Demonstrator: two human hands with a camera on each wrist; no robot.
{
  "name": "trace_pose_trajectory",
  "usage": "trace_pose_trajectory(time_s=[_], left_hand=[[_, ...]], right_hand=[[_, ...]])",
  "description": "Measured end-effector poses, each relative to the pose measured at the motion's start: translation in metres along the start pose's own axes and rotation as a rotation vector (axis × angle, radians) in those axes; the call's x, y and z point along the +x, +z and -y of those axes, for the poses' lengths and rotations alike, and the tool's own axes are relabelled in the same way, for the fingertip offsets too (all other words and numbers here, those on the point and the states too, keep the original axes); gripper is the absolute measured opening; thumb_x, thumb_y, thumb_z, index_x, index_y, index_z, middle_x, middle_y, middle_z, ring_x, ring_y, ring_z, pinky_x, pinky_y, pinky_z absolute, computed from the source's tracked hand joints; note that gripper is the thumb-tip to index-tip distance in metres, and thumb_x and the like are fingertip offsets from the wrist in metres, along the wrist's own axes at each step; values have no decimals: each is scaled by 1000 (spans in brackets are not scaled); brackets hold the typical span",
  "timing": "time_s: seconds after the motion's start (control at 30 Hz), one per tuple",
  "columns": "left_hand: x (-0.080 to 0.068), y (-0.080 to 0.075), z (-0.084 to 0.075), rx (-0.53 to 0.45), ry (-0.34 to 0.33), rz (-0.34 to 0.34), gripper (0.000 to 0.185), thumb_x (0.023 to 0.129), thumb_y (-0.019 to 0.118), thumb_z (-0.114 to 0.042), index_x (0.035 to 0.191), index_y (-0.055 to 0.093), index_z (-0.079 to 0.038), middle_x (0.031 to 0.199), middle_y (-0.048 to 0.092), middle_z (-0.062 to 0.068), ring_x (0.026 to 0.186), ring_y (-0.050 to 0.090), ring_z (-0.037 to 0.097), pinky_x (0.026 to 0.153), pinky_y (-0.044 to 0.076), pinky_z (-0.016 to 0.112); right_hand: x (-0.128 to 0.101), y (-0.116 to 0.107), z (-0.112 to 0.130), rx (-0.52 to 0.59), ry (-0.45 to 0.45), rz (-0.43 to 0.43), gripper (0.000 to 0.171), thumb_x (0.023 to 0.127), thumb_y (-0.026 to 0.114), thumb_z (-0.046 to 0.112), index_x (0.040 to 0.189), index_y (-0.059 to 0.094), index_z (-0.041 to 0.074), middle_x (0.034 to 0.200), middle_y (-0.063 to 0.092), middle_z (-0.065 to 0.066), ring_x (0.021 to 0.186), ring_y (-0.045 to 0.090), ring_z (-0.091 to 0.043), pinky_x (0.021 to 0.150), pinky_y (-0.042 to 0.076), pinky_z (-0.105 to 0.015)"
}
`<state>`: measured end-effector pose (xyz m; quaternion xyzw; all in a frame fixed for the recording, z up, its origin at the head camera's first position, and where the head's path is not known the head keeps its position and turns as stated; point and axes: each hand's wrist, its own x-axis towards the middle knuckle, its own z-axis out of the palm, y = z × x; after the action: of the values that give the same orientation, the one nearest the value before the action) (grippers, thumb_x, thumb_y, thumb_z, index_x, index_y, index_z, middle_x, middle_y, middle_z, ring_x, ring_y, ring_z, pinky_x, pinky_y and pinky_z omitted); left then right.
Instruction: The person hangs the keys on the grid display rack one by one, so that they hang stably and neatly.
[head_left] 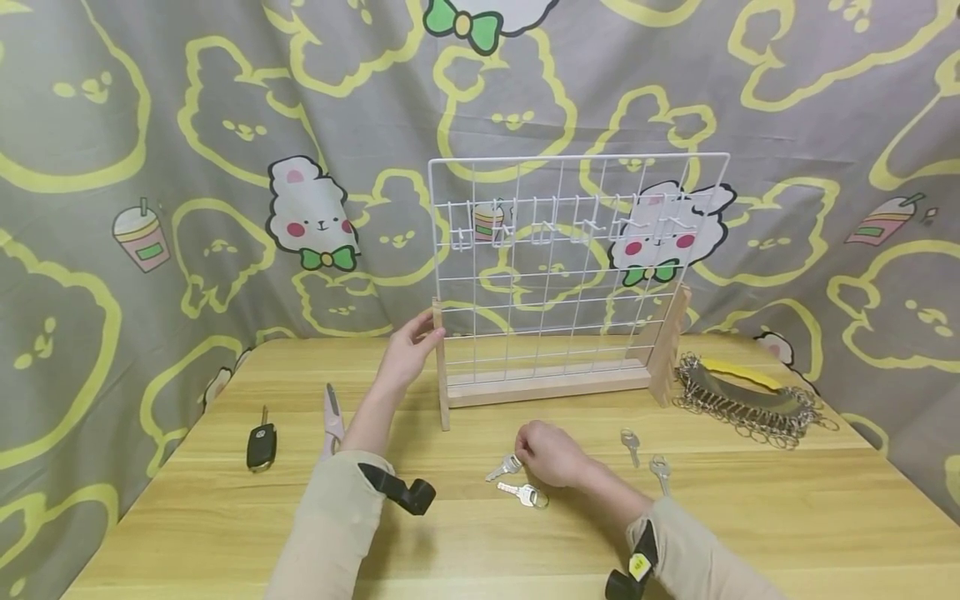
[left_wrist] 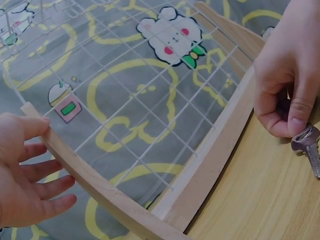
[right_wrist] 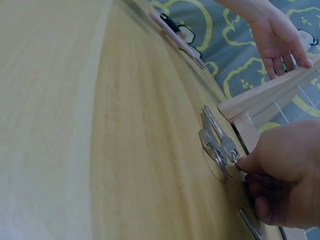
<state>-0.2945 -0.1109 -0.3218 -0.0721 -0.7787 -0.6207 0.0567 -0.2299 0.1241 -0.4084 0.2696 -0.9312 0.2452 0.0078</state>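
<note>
The right hand [head_left: 551, 454] hides the bow of the key [head_left: 504, 468] in its grip, and at five o'clock the counter [head_left: 787, 517] runs off frame.

No words, numbers or brand names are showing clearly enough to read anywhere. The cloth [head_left: 150, 125] hanging behind the tabletop [head_left: 750, 517] is showing only drawings: bears, bows and drink cups. The keys [head_left: 517, 482] and the black car key [head_left: 261, 446] are looking too small for any marks to be made out.
</note>
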Motion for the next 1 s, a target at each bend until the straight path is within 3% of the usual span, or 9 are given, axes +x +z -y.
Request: trace_pose_trajectory(time_s=[0.13, 0.33, 0.47, 0.57, 0.77, 1.0], left_hand=[[0, 0, 1, 14, 2, 1, 53, 93, 57, -21, 141, 37, -7, 136, 46, 15, 125, 42, 33, 104, 31, 47], [0, -2, 1, 49, 1, 8, 56, 93, 57, -22, 143, 35, -9, 137, 46, 13, 124, 42, 32, 103, 33, 47], [1, -2, 1, 48, 2, 18, 56, 93, 56, -22, 143, 35, -10, 136, 46, 13, 124, 42, 32, 104, 32, 48], [1, -2, 1, 44, 3, 15, 56, 93, 57, -22, 143, 35, -10, 136, 47, 13, 124, 43, 32, 104, 32, 48], [1, -2, 2, 39, 2, 10, 54, 93, 57, -22, 142, 37, -11, 135, 47, 13, 123, 43, 32, 103, 33, 48], [3, -2, 4, 21, 5, 4, 54, 93, 58, -21, 142, 38, -12, 135, 48, 13, 122, 44, 33, 102, 33, 48]], right_hand=[[-2, -2, -3, 55, 15, 3, 11, 87, 57, 3, 78, 56, 9, 73, 53, 4, 71, 51, -12, 66, 49, -31], [-2, -7, -9, 174, 17, 9, 12, 87, 57, -1, 78, 56, 7, 68, 55, 2, 61, 51, -10, 52, 47, -22], [-2, -10, -10, 314, 27, 46, 11, 88, 56, -2, 79, 57, 4, 66, 55, -2, 55, 51, -11, 45, 48, -22], [-1, -14, -11, 405, 33, 68, 7, 88, 55, -4, 83, 59, 0, 69, 56, -5, 56, 55, -13, 46, 51, -24], [1, -27, -16, 455, 18, 62, 9, 87, 55, -7, 93, 62, -7, 76, 59, -8, 64, 60, -16, 57, 54, -24], [6, -56, -16, 467, 18, -40, 11, 86, 54, -8, 95, 61, -10, 81, 62, -14, 68, 61, -18, 62, 55, -26]])
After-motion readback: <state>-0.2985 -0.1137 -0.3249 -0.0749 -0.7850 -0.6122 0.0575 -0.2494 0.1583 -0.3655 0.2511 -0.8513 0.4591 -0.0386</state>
